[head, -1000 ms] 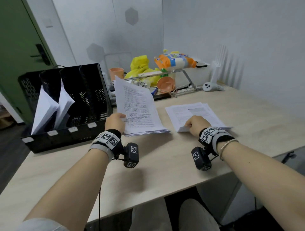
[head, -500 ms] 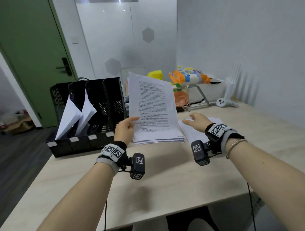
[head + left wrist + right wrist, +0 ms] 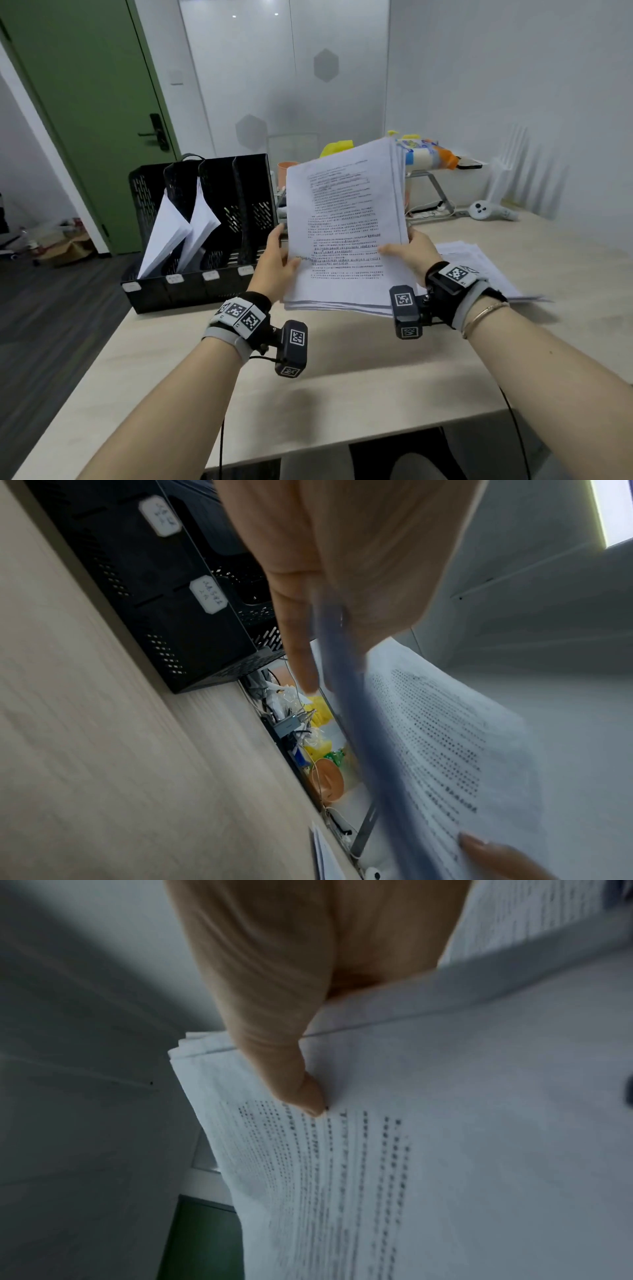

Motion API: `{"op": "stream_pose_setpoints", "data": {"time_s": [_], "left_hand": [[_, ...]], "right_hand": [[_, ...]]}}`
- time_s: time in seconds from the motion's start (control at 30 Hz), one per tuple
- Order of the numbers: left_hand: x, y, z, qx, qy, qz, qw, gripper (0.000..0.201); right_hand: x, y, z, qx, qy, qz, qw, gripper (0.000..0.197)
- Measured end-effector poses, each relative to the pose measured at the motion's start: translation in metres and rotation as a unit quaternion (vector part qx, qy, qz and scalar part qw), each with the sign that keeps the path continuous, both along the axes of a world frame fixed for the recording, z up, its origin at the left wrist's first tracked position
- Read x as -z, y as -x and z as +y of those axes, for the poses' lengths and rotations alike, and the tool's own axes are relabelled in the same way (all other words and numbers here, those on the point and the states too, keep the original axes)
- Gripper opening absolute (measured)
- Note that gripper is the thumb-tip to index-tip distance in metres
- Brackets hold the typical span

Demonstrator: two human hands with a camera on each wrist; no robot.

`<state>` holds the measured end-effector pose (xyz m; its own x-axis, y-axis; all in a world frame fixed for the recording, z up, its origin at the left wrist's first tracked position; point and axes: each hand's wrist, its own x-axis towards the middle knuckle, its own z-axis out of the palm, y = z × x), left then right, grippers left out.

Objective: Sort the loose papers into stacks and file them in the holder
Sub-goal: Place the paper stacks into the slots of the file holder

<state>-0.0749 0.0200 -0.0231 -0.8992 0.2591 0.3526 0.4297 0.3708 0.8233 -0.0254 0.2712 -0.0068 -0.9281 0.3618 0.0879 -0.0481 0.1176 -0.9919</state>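
Note:
I hold a thick stack of printed papers (image 3: 346, 226) upright above the desk, its bottom edge just off the tabletop. My left hand (image 3: 277, 260) pinches its left edge, thumb on the front page. My right hand (image 3: 414, 248) pinches the right edge, thumb (image 3: 301, 1093) pressed on the text. The black mesh file holder (image 3: 205, 240) stands to the left with several labelled slots; two slots hold white paper stacks (image 3: 178, 233). A second pile of papers (image 3: 479, 267) lies flat on the desk behind my right wrist. In the left wrist view the stack (image 3: 438, 739) shows edge-on, beside the holder (image 3: 164, 593).
Behind the stack, a metal riser (image 3: 431, 185) carries snack packets and yellow bags, with an orange cup (image 3: 286, 171) beside it. A white controller (image 3: 483, 209) lies at the back right by the wall. A green door (image 3: 85, 102) is at the left. Bare wooden desk (image 3: 342, 394) stretches towards me.
My right hand left the flat pile and took the stack's right edge. Both hands raised the stack upright, and the head view tilted up.

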Motion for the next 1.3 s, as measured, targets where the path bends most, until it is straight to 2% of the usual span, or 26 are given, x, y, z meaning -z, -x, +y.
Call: {"op": "stream_pose_setpoints", "data": {"time_s": [0.07,0.2,0.4,0.53,0.63,0.83,1.0,1.1,1.2,1.3], "left_hand": [[0.002,0.002,0.002,-0.010,0.008,-0.021,1.000,0.069],[0.007,0.009,0.005,-0.015,0.019,-0.029,0.999,0.026],[0.005,0.010,0.019,0.006,-0.109,-0.053,0.993,0.037],[0.002,0.006,0.031,0.038,-0.121,-0.069,0.990,0.035],[0.000,0.000,0.041,0.060,-0.080,-0.036,0.994,0.031],[-0.008,-0.001,0.056,0.030,-0.144,0.002,0.989,0.023],[0.005,-0.003,0.055,0.074,-0.169,-0.045,0.982,0.026],[0.011,-0.007,0.055,0.091,-0.198,-0.081,0.973,0.029],[0.010,-0.006,0.059,0.074,-0.218,-0.096,0.969,0.031],[0.004,-0.001,0.061,0.025,-0.219,-0.067,0.973,0.022]], "right_hand": [[-0.001,0.000,-0.004,-0.013,0.006,0.001,1.000,0.034],[0.002,-0.002,-0.011,-0.008,-0.029,0.034,0.999,0.031],[0.005,-0.009,-0.027,0.025,-0.088,0.098,0.991,0.024],[0.011,-0.010,-0.026,0.022,-0.140,0.085,0.986,0.022],[0.013,-0.012,-0.026,0.023,-0.134,0.085,0.987,0.023],[-0.001,-0.011,-0.026,0.014,-0.117,0.126,0.985,0.018],[0.015,-0.014,-0.021,0.000,-0.104,0.097,0.990,0.033],[0.016,-0.017,-0.016,0.006,-0.061,0.107,0.992,0.024],[0.013,-0.015,-0.014,0.031,-0.031,0.112,0.993,0.017],[0.004,-0.014,-0.018,0.043,-0.011,0.113,0.993,0.018]]}}
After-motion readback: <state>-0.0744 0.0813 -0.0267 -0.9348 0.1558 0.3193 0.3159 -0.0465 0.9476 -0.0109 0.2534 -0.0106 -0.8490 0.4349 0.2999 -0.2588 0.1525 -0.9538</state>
